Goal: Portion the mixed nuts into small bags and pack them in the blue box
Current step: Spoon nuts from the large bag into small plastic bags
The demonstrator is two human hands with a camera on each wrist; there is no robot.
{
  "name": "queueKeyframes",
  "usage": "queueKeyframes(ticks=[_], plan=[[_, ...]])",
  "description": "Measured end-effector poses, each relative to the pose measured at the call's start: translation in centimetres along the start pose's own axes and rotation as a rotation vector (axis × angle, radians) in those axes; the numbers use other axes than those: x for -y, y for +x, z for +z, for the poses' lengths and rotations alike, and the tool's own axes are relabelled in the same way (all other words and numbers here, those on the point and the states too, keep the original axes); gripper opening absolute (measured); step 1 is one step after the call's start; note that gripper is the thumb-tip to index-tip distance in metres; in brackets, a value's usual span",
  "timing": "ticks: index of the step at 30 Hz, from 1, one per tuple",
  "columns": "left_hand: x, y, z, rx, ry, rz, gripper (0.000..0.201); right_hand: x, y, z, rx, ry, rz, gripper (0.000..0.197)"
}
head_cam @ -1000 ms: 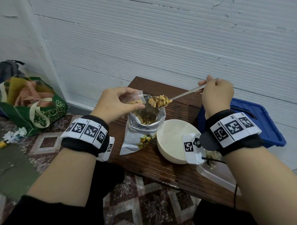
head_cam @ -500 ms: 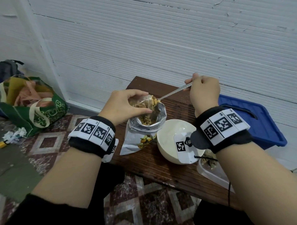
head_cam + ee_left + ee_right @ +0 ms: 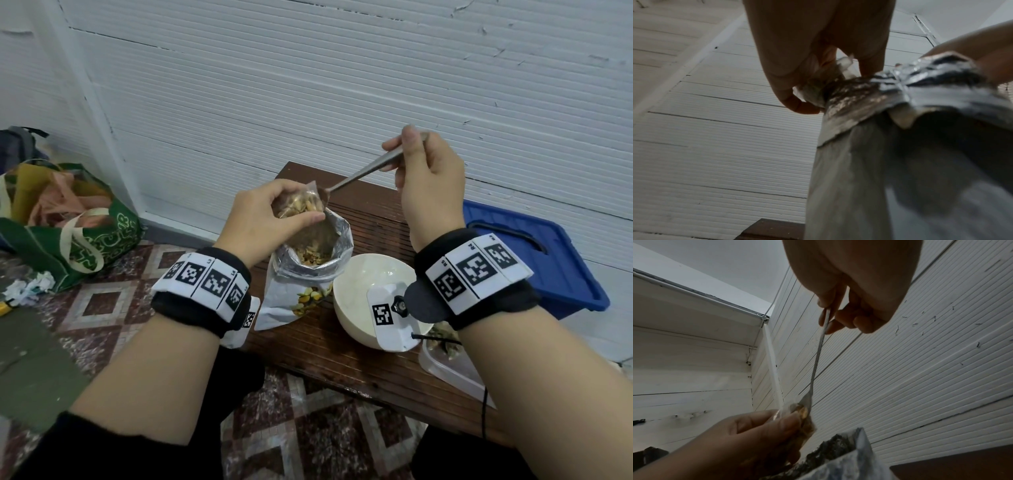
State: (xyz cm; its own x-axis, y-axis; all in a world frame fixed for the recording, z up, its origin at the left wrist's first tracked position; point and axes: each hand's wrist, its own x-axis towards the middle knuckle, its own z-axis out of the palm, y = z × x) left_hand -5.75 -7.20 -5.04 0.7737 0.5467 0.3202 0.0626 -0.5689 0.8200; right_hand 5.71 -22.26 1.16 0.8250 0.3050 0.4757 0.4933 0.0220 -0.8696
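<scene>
My left hand [image 3: 274,216] pinches a small clear bag [image 3: 303,205] holding nuts, right above the open foil pouch of mixed nuts [image 3: 313,260] that stands on the wooden table [image 3: 342,353]. My right hand [image 3: 424,178] grips the handle of a metal spoon [image 3: 363,176]; the spoon slants down with its bowl inside the small bag's mouth. The right wrist view shows the spoon [image 3: 819,353] tipped into the small bag [image 3: 801,415] with nuts at its bowl. From the left wrist, the fingers [image 3: 797,100] pinch the bag against the foil pouch [image 3: 879,129]. The blue box [image 3: 534,260] sits at the right, lid on.
A white bowl [image 3: 359,291] stands right of the pouch. A clear plastic container [image 3: 448,363] with some nuts sits at the table's near right corner. A green shopping bag [image 3: 75,219] and crumpled paper [image 3: 29,287] lie on the tiled floor at left. A white panelled wall is behind.
The right hand has raised the handle and swung the spoon left, tipping the nuts from level over the pouch into the small bag held by the left hand.
</scene>
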Motion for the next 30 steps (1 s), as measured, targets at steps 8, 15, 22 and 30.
queueKeyframes(ticks=[8,15,22,30], plan=[[0.6,0.1,-1.6,-0.043,-0.061,-0.045,0.022,-0.2,0.1,-1.3,-0.169,-0.074,-0.078,0.031],[0.6,-0.1,-1.5,0.018,-0.095,-0.051,0.041,-2.1,-2.6,0.0,0.235,-0.358,-0.237,0.026],[0.6,-0.2,-1.5,0.037,-0.064,-0.045,0.048,-3.7,-4.5,1.3,0.323,-0.45,-0.241,0.031],[0.6,-0.2,-1.5,0.067,-0.06,-0.059,0.049,-4.0,-4.1,1.4,0.125,-0.326,0.124,0.034]])
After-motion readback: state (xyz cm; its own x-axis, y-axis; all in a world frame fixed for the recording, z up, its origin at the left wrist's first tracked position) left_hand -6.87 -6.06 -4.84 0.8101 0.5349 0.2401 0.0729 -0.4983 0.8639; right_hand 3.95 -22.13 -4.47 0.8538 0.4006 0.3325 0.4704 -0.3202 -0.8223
